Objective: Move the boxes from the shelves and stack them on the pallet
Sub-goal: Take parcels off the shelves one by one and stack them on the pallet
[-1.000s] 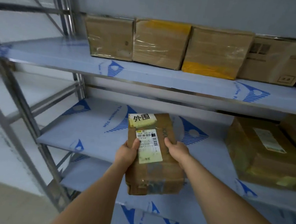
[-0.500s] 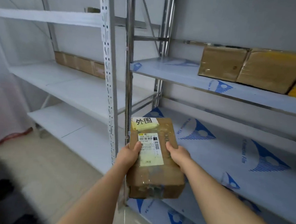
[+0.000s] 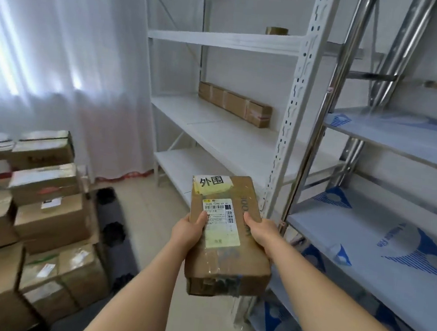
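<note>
A small brown taped cardboard box (image 3: 225, 257) with a white shipping label and a yellow sticker is carried in front of me at waist height. My left hand (image 3: 187, 231) grips its left edge, thumb on top by the label. My right hand (image 3: 260, 230) grips its right edge, thumb on the top face. At the lower left stands a stack of cardboard boxes (image 3: 50, 217) on a dark pallet (image 3: 113, 232). The metal shelves (image 3: 381, 244) with blue-printed film lie to my right.
A white shelf rack (image 3: 216, 127) stands ahead with a long brown box (image 3: 234, 107) on its middle level and a tape roll (image 3: 277, 30) on top. A white curtain (image 3: 62, 54) hangs on the left. Bare floor lies between the pallet and the racks.
The view has swung left, away from the metal shelves with their boxes, and the pallet stack has come into sight. Both hands keep the same hold on the small box.
</note>
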